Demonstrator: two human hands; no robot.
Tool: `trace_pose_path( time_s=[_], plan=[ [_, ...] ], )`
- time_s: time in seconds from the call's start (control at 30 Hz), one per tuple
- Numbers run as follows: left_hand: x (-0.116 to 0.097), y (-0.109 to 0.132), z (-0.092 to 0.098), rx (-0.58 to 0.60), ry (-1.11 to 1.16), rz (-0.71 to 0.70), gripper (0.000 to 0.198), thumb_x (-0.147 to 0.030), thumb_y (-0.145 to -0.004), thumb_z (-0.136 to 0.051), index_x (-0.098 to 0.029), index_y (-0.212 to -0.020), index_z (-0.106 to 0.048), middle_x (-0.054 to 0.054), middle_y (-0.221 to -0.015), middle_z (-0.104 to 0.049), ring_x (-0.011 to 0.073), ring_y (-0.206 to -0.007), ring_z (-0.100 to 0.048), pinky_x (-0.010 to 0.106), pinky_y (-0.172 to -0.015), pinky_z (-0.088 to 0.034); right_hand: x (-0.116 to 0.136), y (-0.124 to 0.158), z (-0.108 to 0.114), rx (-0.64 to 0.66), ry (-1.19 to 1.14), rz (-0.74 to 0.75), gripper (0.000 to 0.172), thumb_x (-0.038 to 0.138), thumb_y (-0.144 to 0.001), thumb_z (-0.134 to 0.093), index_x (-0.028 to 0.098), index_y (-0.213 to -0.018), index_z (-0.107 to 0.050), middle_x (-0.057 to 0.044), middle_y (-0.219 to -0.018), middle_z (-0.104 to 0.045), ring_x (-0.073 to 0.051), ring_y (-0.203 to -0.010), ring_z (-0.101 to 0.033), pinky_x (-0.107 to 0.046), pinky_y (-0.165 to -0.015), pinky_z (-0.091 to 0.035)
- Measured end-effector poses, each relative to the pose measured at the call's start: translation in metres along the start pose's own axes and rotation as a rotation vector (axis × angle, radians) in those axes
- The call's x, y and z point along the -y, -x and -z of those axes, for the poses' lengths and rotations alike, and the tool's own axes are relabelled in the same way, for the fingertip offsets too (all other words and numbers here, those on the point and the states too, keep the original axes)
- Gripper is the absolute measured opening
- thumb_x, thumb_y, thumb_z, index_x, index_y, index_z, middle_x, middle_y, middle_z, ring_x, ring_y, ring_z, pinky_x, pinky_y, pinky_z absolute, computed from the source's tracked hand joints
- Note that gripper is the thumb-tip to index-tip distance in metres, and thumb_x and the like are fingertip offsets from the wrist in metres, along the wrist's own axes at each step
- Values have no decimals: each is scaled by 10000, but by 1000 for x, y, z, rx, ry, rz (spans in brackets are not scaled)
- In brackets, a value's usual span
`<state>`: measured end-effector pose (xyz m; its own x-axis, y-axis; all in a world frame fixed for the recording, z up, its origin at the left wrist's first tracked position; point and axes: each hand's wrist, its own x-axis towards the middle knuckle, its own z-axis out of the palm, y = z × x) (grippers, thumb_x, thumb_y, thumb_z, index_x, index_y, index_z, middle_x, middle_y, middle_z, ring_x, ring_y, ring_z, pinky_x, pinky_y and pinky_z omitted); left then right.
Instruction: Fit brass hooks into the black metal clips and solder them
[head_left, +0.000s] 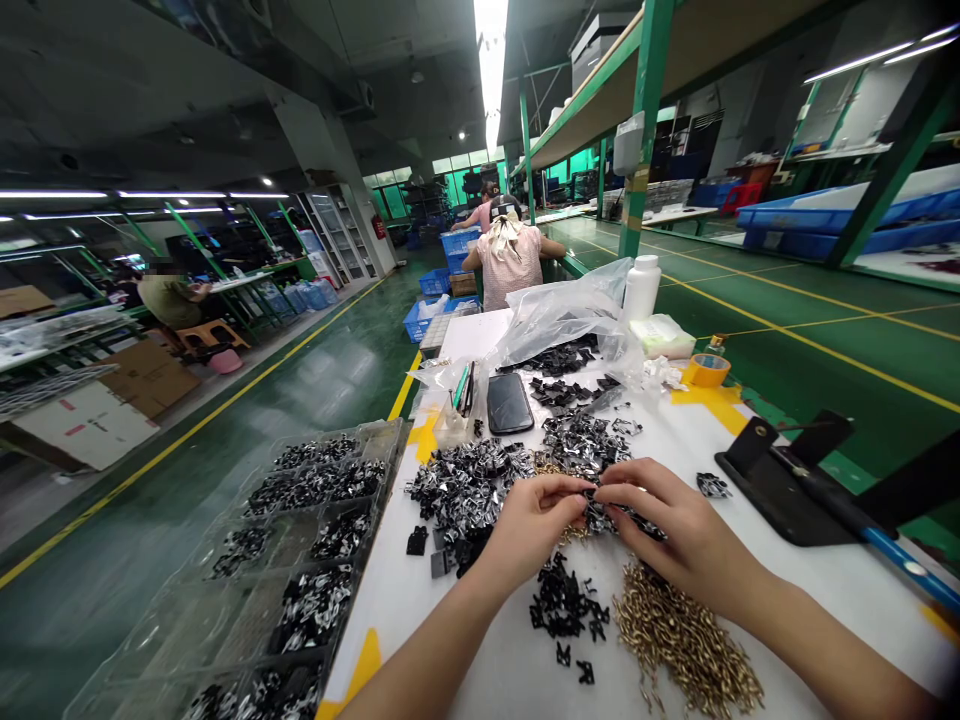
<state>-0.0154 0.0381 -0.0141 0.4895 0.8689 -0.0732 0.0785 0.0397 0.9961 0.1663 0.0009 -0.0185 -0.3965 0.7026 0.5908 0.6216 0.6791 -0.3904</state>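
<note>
Loose brass wire hooks [682, 640] and small black plastic clips [566, 605] are lying closest on the white surface [420, 610]. The left hand [532, 530] and right hand [679, 525] are closed, pinching a black-and-silver clip [600, 510] between them, while a black smartphone [510, 403] is lying beyond.

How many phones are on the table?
1: a black smartphone lies flat on the white table, near the middle. Another could be hidden under the plastic bag.
</note>
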Motion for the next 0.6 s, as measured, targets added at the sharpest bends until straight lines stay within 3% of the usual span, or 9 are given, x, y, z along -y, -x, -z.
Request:
trace_pose_path(
  time_s=[0.2,0.6],
  plan=[
    [-6,2,-3,-27,-34,25,223,-162,-771,-565,-135,-957,-685,65,-787,-657,138,-683,-568,277,-676,-456,0,0,2,40,-53,4,171,130,-878,-419,193,-991,-531,-66,-909,-561,-197,-890,-511,-363,-731,-463],
    [-4,1,-1,-7,-3,3,218,-177,-777,-553,-137,-950,-679,45,-743,-625,124,-647,-551,267,-656,-441,2,-1,2,-36,-122,-7,266,90,-857,-425,195,-1096,-475,-65,-979,-557,-187,-931,-510,-353,-755,-461]
  ],
)
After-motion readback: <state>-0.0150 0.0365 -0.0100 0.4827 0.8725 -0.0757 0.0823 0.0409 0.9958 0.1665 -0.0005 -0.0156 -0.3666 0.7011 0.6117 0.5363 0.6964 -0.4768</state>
